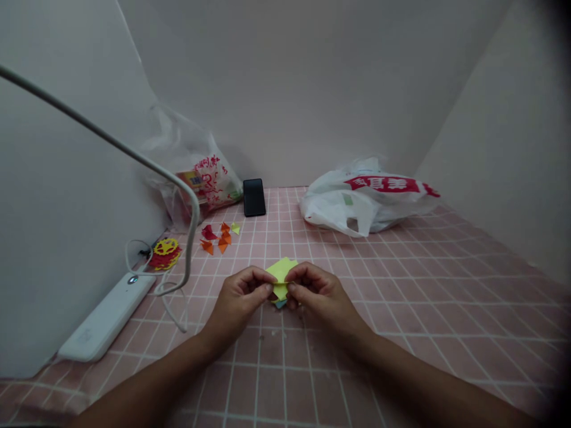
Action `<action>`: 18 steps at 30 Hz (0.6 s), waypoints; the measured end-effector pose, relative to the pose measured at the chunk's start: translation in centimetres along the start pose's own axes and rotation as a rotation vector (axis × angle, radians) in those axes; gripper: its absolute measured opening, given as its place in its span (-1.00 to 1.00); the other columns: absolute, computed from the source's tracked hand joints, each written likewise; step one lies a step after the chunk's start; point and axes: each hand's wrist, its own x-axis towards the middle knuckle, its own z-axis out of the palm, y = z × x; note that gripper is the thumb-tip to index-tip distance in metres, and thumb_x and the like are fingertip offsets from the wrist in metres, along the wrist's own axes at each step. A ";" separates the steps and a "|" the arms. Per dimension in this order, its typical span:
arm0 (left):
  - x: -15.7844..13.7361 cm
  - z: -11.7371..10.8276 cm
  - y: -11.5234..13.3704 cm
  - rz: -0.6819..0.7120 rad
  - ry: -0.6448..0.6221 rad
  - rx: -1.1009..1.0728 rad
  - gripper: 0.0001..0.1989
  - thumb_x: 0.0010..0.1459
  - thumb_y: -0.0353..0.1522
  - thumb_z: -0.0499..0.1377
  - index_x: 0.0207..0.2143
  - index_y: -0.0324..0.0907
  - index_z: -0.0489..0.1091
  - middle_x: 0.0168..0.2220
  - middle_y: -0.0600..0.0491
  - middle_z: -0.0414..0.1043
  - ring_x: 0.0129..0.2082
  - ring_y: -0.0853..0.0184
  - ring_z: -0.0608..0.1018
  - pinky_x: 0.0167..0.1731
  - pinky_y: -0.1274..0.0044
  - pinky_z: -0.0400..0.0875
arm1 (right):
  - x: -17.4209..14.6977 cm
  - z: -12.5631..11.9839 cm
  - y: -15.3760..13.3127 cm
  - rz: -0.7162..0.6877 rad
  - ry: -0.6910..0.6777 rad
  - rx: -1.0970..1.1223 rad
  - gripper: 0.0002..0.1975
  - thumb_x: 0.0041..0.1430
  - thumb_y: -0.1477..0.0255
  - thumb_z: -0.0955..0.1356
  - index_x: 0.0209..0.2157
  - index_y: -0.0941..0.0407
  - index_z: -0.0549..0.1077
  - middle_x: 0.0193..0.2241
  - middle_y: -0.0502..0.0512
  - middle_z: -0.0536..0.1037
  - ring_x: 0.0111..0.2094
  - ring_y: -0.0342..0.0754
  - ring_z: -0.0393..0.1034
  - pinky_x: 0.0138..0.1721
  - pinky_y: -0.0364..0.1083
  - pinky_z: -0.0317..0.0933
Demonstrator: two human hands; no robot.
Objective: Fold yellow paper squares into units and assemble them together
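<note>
Yellow paper [281, 274], just below frame centre: left hand [243, 295] and right hand [319, 294] pinch opposite sides, each grip closed, thumb to finger. Orange folded pieces [225, 239] left of centre, on table [414, 285].

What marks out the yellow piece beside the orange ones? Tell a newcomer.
On the pink surface, find the black phone near the back wall. Nearer and leftward lies a small cluster: only its yellow piece is neither red nor orange.

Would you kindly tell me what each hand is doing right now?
Left hand: closed, pinching one side of the yellow paper.
Right hand: closed, pinching the yellow paper's other side.
</note>
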 end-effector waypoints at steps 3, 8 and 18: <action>0.0 -0.1 -0.1 -0.015 0.006 -0.032 -0.91 -0.02 -0.41 0.29 -0.39 -0.22 0.50 -0.48 0.09 0.53 -0.44 0.39 0.54 -0.35 0.56 0.43 | -0.1 -0.1 -0.1 0.005 -0.009 -0.003 -0.95 -0.02 0.49 0.38 -0.42 0.13 0.44 -0.60 -0.08 0.47 -0.57 -0.20 0.34 -0.48 -0.16 0.19; 0.0 -0.3 -0.4 -0.055 0.010 -0.107 -0.91 -0.01 -0.41 0.29 -0.38 -0.22 0.51 -0.47 0.08 0.55 -0.45 0.39 0.57 -0.33 0.54 0.47 | 0.0 -0.2 -0.3 -0.010 -0.049 -0.011 -0.92 -0.01 0.51 0.37 -0.39 0.13 0.45 -0.55 -0.07 0.48 -0.52 -0.19 0.36 -0.43 -0.14 0.22; 0.2 0.0 -0.3 -0.125 0.005 -0.236 -0.84 -0.05 -0.37 0.34 -0.39 -0.25 0.49 -0.47 0.07 0.55 -0.47 0.39 0.56 -0.35 0.53 0.48 | 0.0 0.0 -0.2 -0.052 -0.085 -0.006 -0.90 0.03 0.46 0.41 -0.35 0.10 0.44 -0.46 -0.03 0.50 -0.45 -0.15 0.39 -0.39 -0.12 0.28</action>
